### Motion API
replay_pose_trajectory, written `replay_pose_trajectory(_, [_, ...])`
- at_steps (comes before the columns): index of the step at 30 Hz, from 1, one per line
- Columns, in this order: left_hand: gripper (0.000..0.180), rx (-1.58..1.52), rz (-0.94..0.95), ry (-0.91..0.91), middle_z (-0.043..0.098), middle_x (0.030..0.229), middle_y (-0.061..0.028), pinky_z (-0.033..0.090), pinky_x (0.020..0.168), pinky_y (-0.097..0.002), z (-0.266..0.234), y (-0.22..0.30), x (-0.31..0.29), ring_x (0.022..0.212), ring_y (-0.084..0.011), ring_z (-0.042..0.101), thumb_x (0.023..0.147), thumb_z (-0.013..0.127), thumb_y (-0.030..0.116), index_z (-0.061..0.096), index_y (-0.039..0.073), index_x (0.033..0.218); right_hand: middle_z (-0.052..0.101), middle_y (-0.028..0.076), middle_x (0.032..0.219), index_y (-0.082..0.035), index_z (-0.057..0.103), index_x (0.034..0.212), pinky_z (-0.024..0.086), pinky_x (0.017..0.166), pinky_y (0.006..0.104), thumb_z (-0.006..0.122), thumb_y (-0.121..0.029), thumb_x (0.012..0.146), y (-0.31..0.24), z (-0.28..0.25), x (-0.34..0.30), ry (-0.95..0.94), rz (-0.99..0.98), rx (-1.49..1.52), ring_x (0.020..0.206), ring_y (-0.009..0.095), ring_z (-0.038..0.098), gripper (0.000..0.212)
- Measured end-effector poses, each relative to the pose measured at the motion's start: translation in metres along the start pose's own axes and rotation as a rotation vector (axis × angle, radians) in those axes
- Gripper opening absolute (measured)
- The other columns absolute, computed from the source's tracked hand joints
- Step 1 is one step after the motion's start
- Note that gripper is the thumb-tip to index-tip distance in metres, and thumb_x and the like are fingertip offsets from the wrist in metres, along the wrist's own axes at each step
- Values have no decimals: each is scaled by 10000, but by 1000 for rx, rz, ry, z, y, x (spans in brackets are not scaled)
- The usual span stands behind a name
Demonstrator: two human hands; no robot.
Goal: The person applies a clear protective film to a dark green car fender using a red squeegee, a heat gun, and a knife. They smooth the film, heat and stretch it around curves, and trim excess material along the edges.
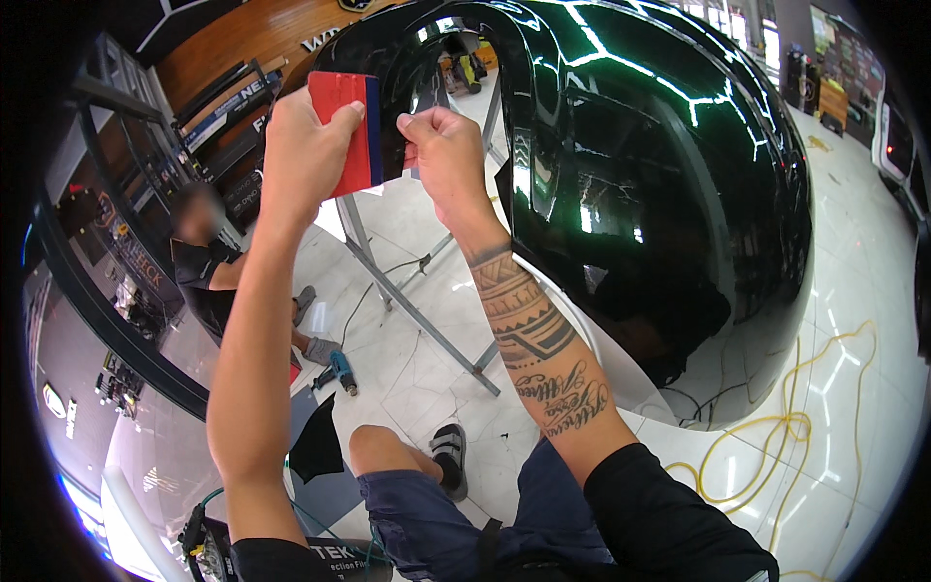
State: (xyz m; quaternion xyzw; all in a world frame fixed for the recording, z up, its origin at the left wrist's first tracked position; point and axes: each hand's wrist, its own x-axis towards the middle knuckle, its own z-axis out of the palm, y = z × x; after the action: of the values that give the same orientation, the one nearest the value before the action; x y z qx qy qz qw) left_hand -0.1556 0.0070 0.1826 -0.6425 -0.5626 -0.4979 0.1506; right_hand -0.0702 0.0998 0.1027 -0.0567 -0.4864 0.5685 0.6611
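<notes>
My left hand [308, 145] is closed around a red squeegee [341, 175] with a dark blue edge strip, held up before the near edge of a glossy black car body panel [621, 233]. Beside it on the right, my right hand [446, 150] is closed in a pinch at the panel's edge, thumb against the bent fingers. A bit of something reddish shows under those fingers, too covered to name. Bright light lines reflect in the panel's curved surface, and an oval opening passes through its far part.
A grey metal stand [388, 281] holds up the panel. At the left a person [208, 262] in dark clothes sits low, near a teal heat gun [337, 373] on the floor. A yellow hose [790, 422] coils at the right. Boxes [223, 116] fill a rack behind.
</notes>
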Motion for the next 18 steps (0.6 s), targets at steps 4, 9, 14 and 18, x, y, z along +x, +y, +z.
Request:
replay_pose_trajectory(4, [174,130,131,101,639,723,-192,489,647,-374,12,5,-13,671,-325,636,829,599,127,592,-41,870,584,19,673,-2,628,768,460,551,243,630,-136,869,3,-1,0,-19,-12,23,584,90,535,167])
replay_pose_trajectory(9, [157,245,237,112,615,717,-240,485,641,-428,27,8,-14,685,-411,616,833,577,98,542,-50,871,610,39,694,10,632,779,473,554,248,607,-113,882,3,-3,2,-35,-20,22,588,103,564,162])
replay_pose_trajectory(14, [162,414,258,120,617,742,-257,484,646,-452,39,11,-13,709,-440,610,836,576,101,528,-51,861,607,38,692,7,633,787,476,552,250,593,-98,887,5,-2,1,-52,19,79,584,109,570,151])
replay_pose_trajectory(18, [186,321,318,46,631,771,-241,492,656,-410,23,4,-6,719,-397,627,844,604,129,559,-46,889,612,45,702,4,632,779,471,542,255,608,-112,871,8,-3,3,-56,8,143,590,107,568,149])
